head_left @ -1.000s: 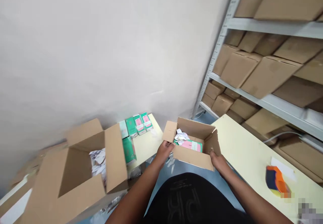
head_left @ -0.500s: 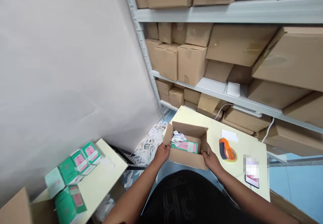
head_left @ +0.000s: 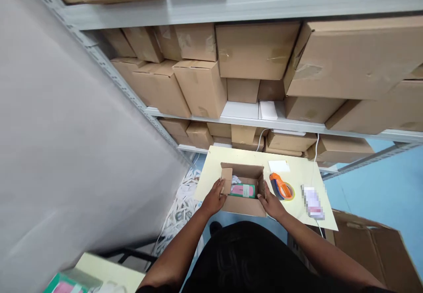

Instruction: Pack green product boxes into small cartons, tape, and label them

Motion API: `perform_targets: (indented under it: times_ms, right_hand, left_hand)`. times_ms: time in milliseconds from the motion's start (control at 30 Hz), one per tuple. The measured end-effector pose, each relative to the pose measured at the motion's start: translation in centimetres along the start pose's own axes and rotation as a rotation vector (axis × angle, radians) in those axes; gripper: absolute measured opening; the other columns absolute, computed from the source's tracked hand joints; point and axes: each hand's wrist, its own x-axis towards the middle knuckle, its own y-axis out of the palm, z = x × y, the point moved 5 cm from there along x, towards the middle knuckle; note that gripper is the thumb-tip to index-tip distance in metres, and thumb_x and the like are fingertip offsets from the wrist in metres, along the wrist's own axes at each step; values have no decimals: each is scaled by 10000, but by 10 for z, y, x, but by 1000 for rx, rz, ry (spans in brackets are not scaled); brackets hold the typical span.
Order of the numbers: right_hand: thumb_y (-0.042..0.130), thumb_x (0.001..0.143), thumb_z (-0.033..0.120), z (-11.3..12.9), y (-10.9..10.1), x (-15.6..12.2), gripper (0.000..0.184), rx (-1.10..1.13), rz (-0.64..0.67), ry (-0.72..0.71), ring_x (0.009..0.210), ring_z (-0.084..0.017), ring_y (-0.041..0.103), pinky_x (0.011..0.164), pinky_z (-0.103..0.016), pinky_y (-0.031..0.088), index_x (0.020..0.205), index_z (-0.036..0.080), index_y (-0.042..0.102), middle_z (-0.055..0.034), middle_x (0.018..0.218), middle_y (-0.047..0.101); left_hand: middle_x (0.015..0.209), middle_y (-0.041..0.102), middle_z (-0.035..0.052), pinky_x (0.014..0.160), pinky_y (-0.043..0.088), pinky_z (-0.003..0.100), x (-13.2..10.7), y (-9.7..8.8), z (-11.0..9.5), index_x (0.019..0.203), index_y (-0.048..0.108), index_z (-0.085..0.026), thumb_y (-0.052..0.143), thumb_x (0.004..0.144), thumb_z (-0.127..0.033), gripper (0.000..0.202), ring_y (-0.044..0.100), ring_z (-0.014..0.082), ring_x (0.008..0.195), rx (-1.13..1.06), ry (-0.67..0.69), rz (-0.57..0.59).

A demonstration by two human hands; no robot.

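An open cardboard box [head_left: 244,205] is at the front edge of the pale table, between my two hands. My left hand [head_left: 214,197] grips its left end, fingers against the left flap [head_left: 226,181], which leans in over the opening. At the right end, my right hand [head_left: 271,201] holds the wall, thumb toward the front. Inside lies a green and pink packet [head_left: 243,191] with a pale label. Crumpled white paper [head_left: 235,179] sits beside it, partly hidden by the flap.
Right of the box are an orange tape dispenser [head_left: 280,186], a white card [head_left: 279,166] and a phone [head_left: 313,202] on the table [head_left: 211,165]. Shelves [head_left: 244,121] of cartons stand behind. Paper strips [head_left: 180,213] cover the floor at left. A large open carton [head_left: 370,244] stands lower right.
My view has turned right, and the side table with green packets has mostly left the frame. The box is now over the table's front edge, its left flap tipped inward under my left hand.
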Motion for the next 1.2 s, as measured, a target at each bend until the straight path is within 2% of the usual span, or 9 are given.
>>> perform_targets:
  times_ms: [167, 367, 533, 633, 733, 833, 933, 1067, 1200]
  right_hand:
    - [464, 997, 596, 6, 2, -13, 912, -46, -86, -60, 1352, -342, 579, 1081, -512, 486, 1675, 235, -28, -194, 1621, 413]
    - [494, 998, 534, 23, 12, -26, 790, -202, -108, -117, 1566, -300, 275, 1234, -479, 331, 1670, 276, 167, -114, 1733, 155]
    - [543, 924, 295, 14, -5, -26, 829, -253, 60, -133, 1541, -310, 332, 1214, -471, 354, 1667, 292, 177, -100, 1738, 131]
    - [687, 817, 300, 11, -18, -26, 965, -292, 132, -199, 1465, -393, 439, 1148, -515, 429, 1660, 296, 218, -126, 1732, 154]
    - [685, 871, 412, 15, -20, -19, 803, -205, 38, -255, 1450, -384, 454, 1148, -529, 432, 1602, 269, 386, -147, 1677, 314]
    - [530, 984, 472, 17, -16, -5, 493, -20, -216, -196, 1373, -305, 527, 1128, -493, 463, 1424, 251, 557, -146, 1487, 532]
    - [564, 945, 492, 13, -9, 8, 459, 123, -379, -53, 1111, -272, 647, 969, -459, 559, 1315, 221, 540, -138, 1264, 619]
    - [640, 861, 477, 9, -7, 19, 555, 190, -384, 6, 933, -237, 649, 857, -426, 578, 1323, 222, 468, -109, 1191, 620]
    - [653, 839, 470, 9, -10, 25, 594, 225, -348, -19, 920, -234, 649, 857, -429, 571, 1346, 233, 454, -102, 1201, 620]
  left_hand:
    - [1728, 160, 141, 1277, 274, 474, 28, -1, 21, 1654, 215, -191, 614, 931, -458, 868, 211, 307, 1585, 89, 97, 164]
    - [1734, 127, 146, 1283, 244, 499, 37, -3, 31, 1662, 173, -186, 558, 973, -502, 850, 173, 305, 1594, 63, 184, 203]
    - [1715, 236, 94, 1305, 198, 442, 50, -27, 33, 1635, 304, -197, 348, 1053, -414, 622, 205, 240, 1589, -37, 222, 382]
    - [1685, 324, 74, 1310, 181, 435, 58, -40, 31, 1598, 397, -220, 306, 1062, -463, 595, 270, 226, 1569, -96, 202, 429]
    - [1646, 398, 88, 1307, 190, 453, 61, -41, 29, 1548, 478, -222, 319, 1052, -546, 614, 314, 234, 1550, -163, 149, 372]
    - [1618, 435, 107, 1286, 241, 477, 62, -37, 27, 1407, 624, -216, 354, 1031, -602, 603, 340, 264, 1535, -238, 68, 265]
    - [1622, 420, 118, 1217, 365, 487, 68, -39, 21, 1310, 665, -221, 402, 1013, -604, 552, 406, 290, 1493, -316, -55, 118]
    - [1599, 435, 143, 1101, 485, 474, 93, -54, 0, 1479, 479, -251, 550, 966, -523, 585, 561, 281, 1354, -344, -156, -105]
    - [1336, 663, 130, 1032, 528, 438, 112, -57, -34, 1380, 576, -214, 572, 958, -478, 498, 655, 256, 1193, -198, -78, -82]
